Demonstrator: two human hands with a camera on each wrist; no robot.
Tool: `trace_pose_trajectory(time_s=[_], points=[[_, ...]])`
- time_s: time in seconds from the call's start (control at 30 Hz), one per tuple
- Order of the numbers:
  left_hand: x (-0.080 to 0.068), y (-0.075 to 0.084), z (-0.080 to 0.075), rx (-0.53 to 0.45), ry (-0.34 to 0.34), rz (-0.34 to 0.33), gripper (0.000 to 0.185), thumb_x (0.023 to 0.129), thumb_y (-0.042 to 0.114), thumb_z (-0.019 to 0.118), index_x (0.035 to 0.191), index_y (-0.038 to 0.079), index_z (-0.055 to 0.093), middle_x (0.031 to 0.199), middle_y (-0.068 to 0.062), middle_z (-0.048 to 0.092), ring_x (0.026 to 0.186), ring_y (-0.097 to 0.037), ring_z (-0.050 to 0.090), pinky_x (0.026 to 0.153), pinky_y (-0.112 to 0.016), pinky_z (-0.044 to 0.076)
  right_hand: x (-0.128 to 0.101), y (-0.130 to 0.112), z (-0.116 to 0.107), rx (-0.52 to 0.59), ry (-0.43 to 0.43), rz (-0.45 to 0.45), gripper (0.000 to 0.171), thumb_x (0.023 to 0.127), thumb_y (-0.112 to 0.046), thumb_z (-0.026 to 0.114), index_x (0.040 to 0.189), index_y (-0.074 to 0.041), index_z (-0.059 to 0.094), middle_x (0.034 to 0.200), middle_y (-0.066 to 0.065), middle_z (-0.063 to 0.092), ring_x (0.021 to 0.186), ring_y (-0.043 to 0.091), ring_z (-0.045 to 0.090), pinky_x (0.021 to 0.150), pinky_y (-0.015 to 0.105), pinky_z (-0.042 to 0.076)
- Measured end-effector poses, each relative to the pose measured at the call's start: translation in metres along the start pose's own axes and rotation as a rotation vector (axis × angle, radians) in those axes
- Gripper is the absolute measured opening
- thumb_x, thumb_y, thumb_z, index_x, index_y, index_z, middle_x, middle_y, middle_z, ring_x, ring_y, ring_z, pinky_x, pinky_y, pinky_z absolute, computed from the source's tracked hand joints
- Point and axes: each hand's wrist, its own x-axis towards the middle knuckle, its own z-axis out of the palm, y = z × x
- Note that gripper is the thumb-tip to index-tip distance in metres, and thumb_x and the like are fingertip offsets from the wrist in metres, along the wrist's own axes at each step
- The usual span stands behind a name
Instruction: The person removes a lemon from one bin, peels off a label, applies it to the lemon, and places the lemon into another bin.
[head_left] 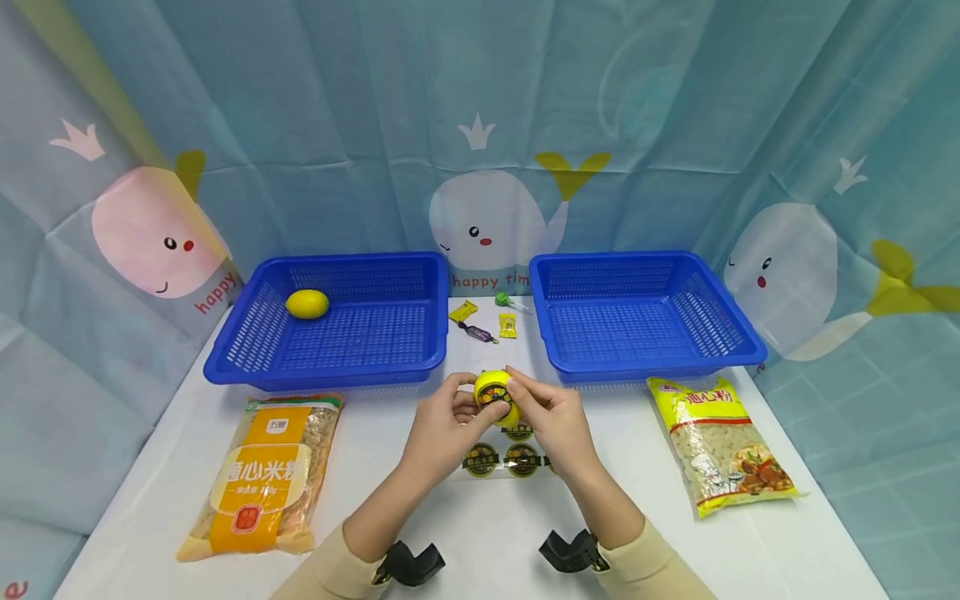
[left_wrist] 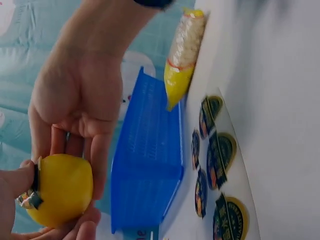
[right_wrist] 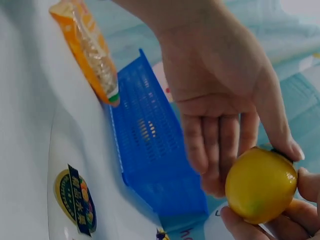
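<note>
both hands, left hand and right hand, pinch the lemon; its sticker may crease if the thumbs slip.

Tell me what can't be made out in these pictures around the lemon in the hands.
- Sticker on the held lemon: head view, print too small to read, partly covered by right hand fingers.
- Sticker sheet: head view, partly hidden behind both hands; left hand.
- Small sweets between the baskets: too small to identify.
- Left wrist view: right bag blurred, its print unreadable.
</note>
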Motion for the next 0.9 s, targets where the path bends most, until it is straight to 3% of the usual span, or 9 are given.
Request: trace_pose_trajectory(time_s=[0.17,0.37,0.5,0.73,0.9], points=[[-0.001,0.002,-0.003,-0.036,-0.017,0.0,0.046,0.088,0.046,0.076,0.12,0.016,0.062,0.098,-0.003,0.079,0.087,-0.015,0.076,0.072,-0.027,0.061,0.001,0.0,-0.001,0.01,-0.02,0.004,0.038,0.097,-0.028,0.069,0.129,-0.008,0.069,0.133,0.007,0.067,0.114,0.022,0.068,0.084,0.031,0.061],[0.001,0.0,-0.01,-0.1,-0.06,-0.034,0.039,0.087,0.037,0.078,0.118,0.018,0.065,0.097,-0.004,0.079,0.089,-0.022,0.076,0.082,-0.038,0.062,0.001,-0.002,-0.004,0.02,-0.055,0.001,0.036,0.098,-0.024,0.068,0.129,-0.005,0.068,0.131,0.012,0.067,0.105,0.017,0.071,0.082,0.031,0.062],[0.003,-0.002,-0.013,-0.134,-0.076,-0.023,0.036,0.086,0.029,0.078,0.118,0.017,0.068,0.095,-0.007,0.079,0.085,-0.023,0.077,0.088,-0.043,0.061,0.0,-0.003,-0.006,0.048,-0.079,-0.006,0.037,0.099,-0.022,0.067,0.13,-0.002,0.067,0.132,0.015,0.067,0.107,0.016,0.071,0.084,0.033,0.061],[0.004,-0.006,-0.014,-0.188,-0.102,0.004,0.037,0.088,0.024,0.076,0.122,0.012,0.068,0.1,-0.012,0.078,0.085,-0.024,0.077,0.09,-0.041,0.06,0.002,-0.006,-0.01,0.071,-0.096,0.026,0.039,0.099,-0.026,0.067,0.13,-0.003,0.067,0.135,0.01,0.065,0.112,0.018,0.069,0.084,0.036,0.062],[0.005,-0.009,-0.016,-0.189,-0.122,0.012,0.041,0.088,0.024,0.076,0.126,0.012,0.068,0.1,-0.01,0.078,0.084,-0.018,0.077,0.089,-0.036,0.06,0.001,-0.006,-0.012,0.104,-0.106,0.065,0.039,0.1,-0.023,0.065,0.131,-0.001,0.065,0.139,0.01,0.063,0.116,0.019,0.066,0.085,0.038,0.061]])
